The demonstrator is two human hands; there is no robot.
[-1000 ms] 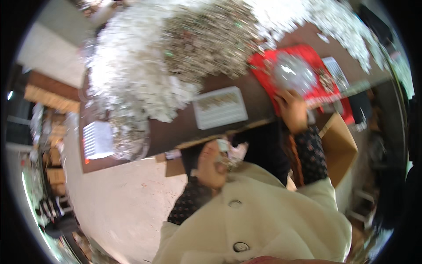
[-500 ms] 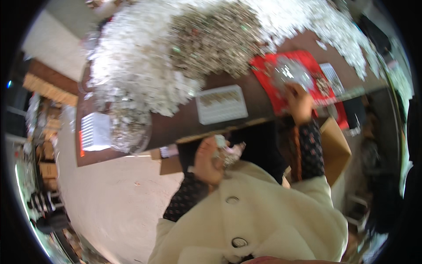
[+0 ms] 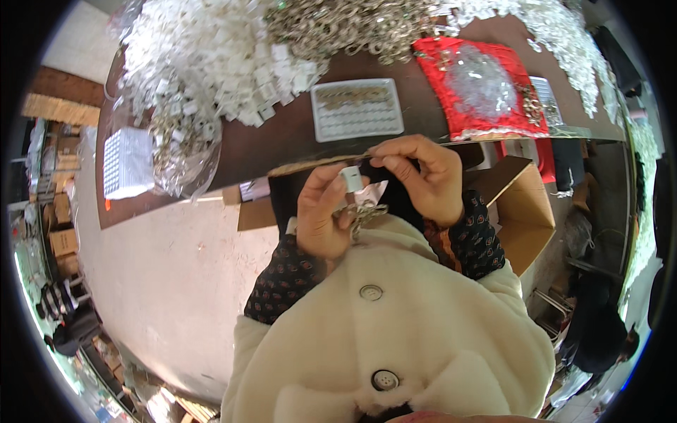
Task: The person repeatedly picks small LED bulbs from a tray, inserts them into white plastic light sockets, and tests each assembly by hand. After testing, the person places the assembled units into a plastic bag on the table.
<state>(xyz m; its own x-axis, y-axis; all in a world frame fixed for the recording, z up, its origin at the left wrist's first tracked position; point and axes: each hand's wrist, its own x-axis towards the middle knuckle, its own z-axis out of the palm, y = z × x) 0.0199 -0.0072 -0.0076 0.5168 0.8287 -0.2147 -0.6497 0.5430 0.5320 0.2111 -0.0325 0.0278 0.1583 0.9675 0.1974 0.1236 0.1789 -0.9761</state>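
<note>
Over the table's front edge, my left hand (image 3: 323, 211) pinches a small white square plastic piece (image 3: 351, 179) between thumb and fingers. A bunch of small metal pieces (image 3: 368, 220) and a pinkish-white scrap (image 3: 371, 193) hang by the same palm. Just to the right, my right hand (image 3: 423, 176) is closed in a pinch, its fingertips above the white piece. Whatever they hold is too small to make out. Beyond the hands lies a white slotted tray (image 3: 356, 125), its far rows filled with small brass-coloured pieces. Right of it, a red bag (image 3: 441, 74) bears clear plastic bits (image 3: 483, 84).
A large heap of white plastic pieces (image 3: 211, 56) and metal rings (image 3: 345, 28) covers the table's far side. At the left stand stacked white trays (image 3: 128, 166) and a clear bag of pieces (image 3: 187, 151). An open cardboard box (image 3: 522, 211) sits below the right edge.
My right hand has left the red bag and come left, beside my left hand, in a pinch. My left hand has risen slightly in view, still holding the white piece. The table has shifted up in view.
</note>
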